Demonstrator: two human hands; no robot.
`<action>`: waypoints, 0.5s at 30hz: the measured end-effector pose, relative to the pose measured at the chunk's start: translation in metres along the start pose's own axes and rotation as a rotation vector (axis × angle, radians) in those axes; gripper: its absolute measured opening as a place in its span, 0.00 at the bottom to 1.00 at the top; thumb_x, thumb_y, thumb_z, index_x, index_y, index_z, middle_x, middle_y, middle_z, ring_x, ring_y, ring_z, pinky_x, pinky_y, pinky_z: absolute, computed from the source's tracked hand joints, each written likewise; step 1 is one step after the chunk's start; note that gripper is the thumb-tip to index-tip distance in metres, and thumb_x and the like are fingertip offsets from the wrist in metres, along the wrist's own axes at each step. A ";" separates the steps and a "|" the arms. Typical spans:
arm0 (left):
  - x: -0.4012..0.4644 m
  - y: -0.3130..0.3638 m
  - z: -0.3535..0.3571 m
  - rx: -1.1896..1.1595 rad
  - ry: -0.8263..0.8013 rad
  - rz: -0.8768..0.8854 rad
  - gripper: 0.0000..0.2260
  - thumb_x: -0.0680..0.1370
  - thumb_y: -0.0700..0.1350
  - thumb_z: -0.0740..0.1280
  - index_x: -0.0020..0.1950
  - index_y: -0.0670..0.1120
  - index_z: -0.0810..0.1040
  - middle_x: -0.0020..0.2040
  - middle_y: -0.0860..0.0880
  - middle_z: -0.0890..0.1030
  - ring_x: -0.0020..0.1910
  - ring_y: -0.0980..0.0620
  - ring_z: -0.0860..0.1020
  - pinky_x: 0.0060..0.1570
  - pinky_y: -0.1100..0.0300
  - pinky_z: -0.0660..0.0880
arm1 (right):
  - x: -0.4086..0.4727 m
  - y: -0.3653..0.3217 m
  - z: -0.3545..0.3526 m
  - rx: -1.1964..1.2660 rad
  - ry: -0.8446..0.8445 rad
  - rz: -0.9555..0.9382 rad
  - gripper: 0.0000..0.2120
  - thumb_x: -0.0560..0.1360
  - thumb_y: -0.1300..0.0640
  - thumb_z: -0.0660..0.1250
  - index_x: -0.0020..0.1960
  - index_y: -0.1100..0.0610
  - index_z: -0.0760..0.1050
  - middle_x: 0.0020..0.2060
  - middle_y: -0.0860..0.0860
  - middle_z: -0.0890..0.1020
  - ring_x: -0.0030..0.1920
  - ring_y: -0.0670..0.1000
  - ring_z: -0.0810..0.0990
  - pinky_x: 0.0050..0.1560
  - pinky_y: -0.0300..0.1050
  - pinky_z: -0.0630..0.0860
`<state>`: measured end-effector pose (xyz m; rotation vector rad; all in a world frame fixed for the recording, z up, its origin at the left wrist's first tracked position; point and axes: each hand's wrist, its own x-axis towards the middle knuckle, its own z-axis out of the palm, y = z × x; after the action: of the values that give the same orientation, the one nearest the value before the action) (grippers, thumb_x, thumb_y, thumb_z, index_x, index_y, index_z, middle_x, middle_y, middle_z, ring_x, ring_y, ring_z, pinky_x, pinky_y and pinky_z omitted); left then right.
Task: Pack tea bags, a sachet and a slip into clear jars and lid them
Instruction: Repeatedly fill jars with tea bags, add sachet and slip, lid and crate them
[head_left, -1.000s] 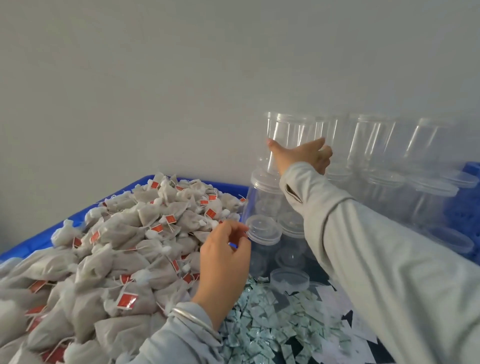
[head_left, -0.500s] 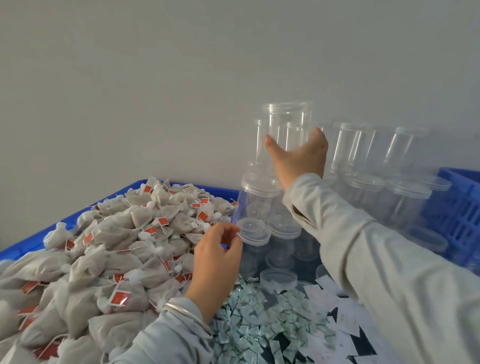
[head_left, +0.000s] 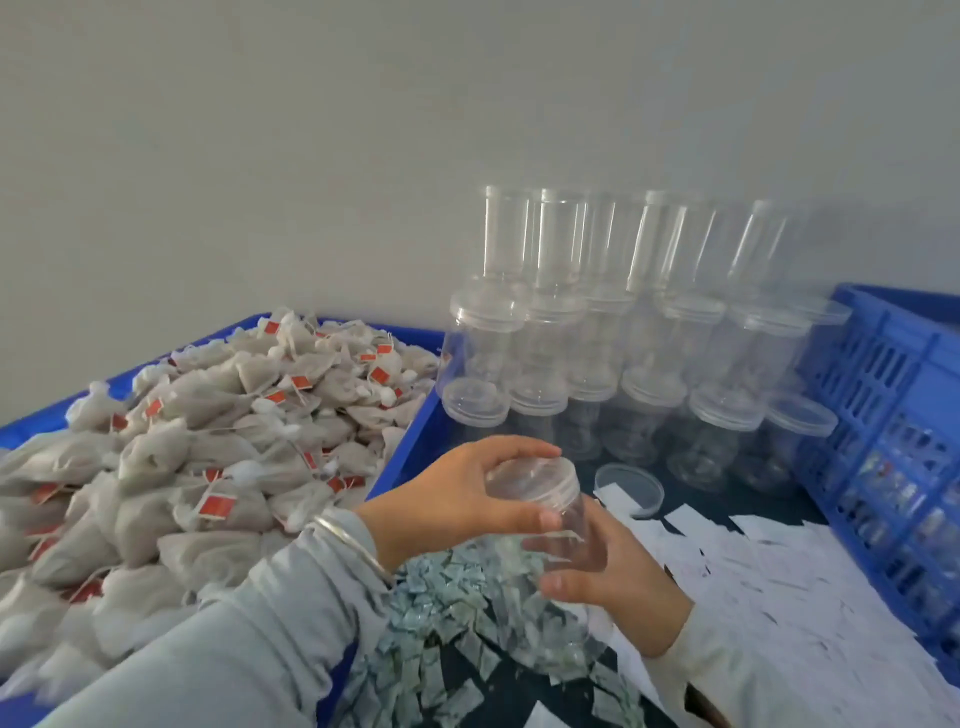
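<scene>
Down from the far stack comes one clear jar (head_left: 550, 525), gripped low around its body by the right hand (head_left: 608, 571), while the left hand (head_left: 457, 499) curls over its lid (head_left: 540, 478). Sachets (head_left: 452, 613) lie beneath, tea bags (head_left: 208, 441) left, stacked jars (head_left: 613, 332) beyond.

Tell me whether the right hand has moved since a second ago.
Yes. The right hand left the stacked jars by the wall and came down toward the sachets, holding a jar.

Long pale grey-blue sleeves (head_left: 218, 670) on 2 arms, cuffs reaching the wrists. 1 thin silver bangle (head_left: 349, 540) around the left wrist, just above the cuff.
</scene>
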<state>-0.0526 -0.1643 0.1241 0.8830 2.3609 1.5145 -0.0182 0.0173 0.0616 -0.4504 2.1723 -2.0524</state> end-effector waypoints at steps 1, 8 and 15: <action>-0.001 0.000 0.004 0.005 0.007 -0.010 0.23 0.68 0.51 0.76 0.61 0.58 0.74 0.59 0.59 0.76 0.59 0.65 0.74 0.61 0.66 0.70 | -0.004 0.004 0.000 0.018 0.009 0.008 0.40 0.53 0.50 0.79 0.64 0.50 0.71 0.57 0.53 0.79 0.56 0.52 0.80 0.50 0.45 0.78; 0.003 0.000 0.010 -0.105 0.052 -0.046 0.26 0.67 0.49 0.76 0.61 0.53 0.71 0.59 0.55 0.76 0.61 0.58 0.75 0.59 0.60 0.74 | -0.016 0.007 0.011 -0.008 0.127 -0.070 0.42 0.53 0.46 0.77 0.66 0.50 0.69 0.56 0.48 0.80 0.55 0.50 0.81 0.53 0.47 0.78; 0.012 -0.014 0.022 0.211 0.242 -0.088 0.25 0.70 0.59 0.71 0.62 0.55 0.67 0.57 0.56 0.73 0.55 0.60 0.73 0.46 0.71 0.67 | -0.005 0.015 0.015 -0.819 0.557 -0.284 0.46 0.55 0.50 0.82 0.68 0.50 0.66 0.59 0.46 0.76 0.58 0.46 0.75 0.59 0.43 0.70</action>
<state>-0.0568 -0.1445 0.1037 0.6570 2.7343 1.4289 -0.0107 0.0046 0.0450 -0.2716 3.4506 -1.3894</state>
